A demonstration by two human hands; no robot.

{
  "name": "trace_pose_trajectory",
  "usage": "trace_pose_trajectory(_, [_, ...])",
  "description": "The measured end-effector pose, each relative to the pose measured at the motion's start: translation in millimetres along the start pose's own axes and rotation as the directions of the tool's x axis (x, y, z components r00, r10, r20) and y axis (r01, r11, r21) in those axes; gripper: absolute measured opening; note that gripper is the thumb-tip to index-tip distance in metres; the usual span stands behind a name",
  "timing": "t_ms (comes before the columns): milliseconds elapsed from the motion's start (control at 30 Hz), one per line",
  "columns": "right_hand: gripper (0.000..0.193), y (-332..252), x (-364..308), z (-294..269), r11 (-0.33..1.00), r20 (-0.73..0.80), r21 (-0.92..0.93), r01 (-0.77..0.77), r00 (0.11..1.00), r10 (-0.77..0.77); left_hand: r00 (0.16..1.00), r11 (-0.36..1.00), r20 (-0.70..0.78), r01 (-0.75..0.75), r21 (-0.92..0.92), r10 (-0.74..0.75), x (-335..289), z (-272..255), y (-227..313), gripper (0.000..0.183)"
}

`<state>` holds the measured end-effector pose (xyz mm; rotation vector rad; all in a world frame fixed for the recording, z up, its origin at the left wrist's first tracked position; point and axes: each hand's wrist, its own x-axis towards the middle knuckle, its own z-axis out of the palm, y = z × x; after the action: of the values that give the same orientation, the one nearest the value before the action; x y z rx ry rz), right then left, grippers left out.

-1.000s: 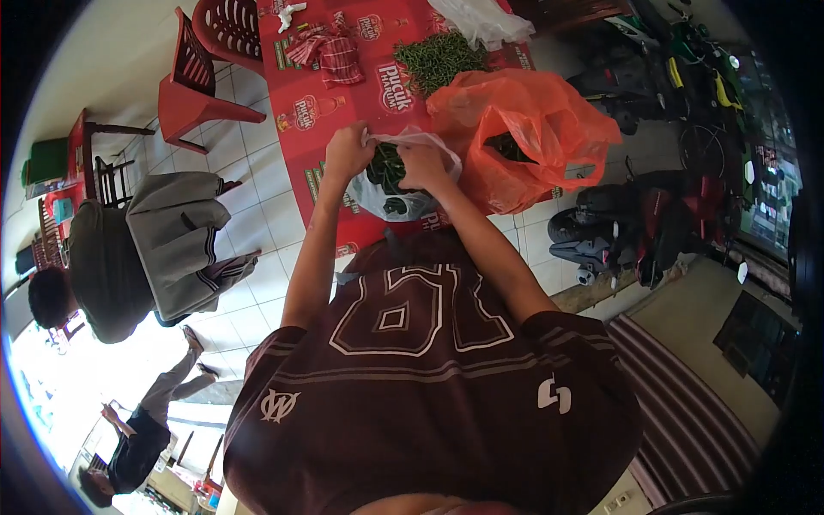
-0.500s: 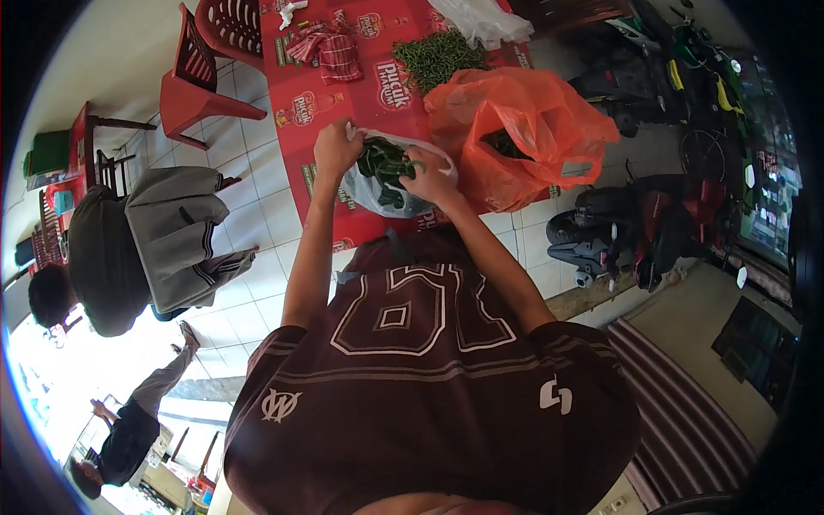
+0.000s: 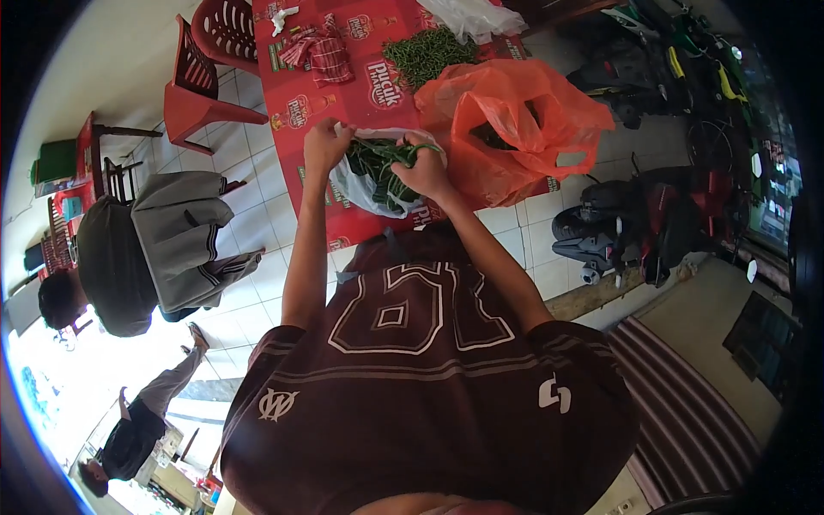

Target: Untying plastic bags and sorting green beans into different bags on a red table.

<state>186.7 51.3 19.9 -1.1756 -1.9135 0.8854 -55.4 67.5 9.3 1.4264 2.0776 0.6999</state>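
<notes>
A whitish see-through plastic bag (image 3: 364, 196) full of long green chilies (image 3: 378, 163) sits at the table's near edge in front of me. My left hand (image 3: 325, 148) pinches the bag's rim at its far left side. Over the bag's right side, my right hand (image 3: 421, 170) is closed around some of the green chilies, which poke out past its fingers. The palm side of that hand is hidden. Just right of the bag, a large orange plastic bag (image 3: 562, 107) stands with its mouth open and something dark inside.
On the red printed table cover (image 3: 296, 167), a heap of small green chilies (image 3: 425, 57) lies beyond the bags. Near it are a clear plastic bag (image 3: 481, 19) and a red checked cloth (image 3: 324, 53). Red chairs (image 3: 193, 90) stand left; motorbikes (image 3: 652, 219) right. Two people are at the left.
My right hand has lifted slightly and moved left over the bag, now closed on chilies. The left hand still holds the rim. The whole view has shifted a little.
</notes>
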Motion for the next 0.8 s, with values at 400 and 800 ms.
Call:
trace_pose_trajectory(400, [0.019,-34,5,-42,0.678,0.074,0.709,-0.194,0.976,0.203,0.986,0.974,-0.164,-0.012,-0.228,-0.026,7,-31,32,0.038])
trace_pose_trajectory(800, [0.022,-57,54,-71,0.417,0.098,0.896,-0.150,0.985,0.145,0.988,0.792,-0.126,-0.004,-0.610,-0.093,-5,-24,60,0.023])
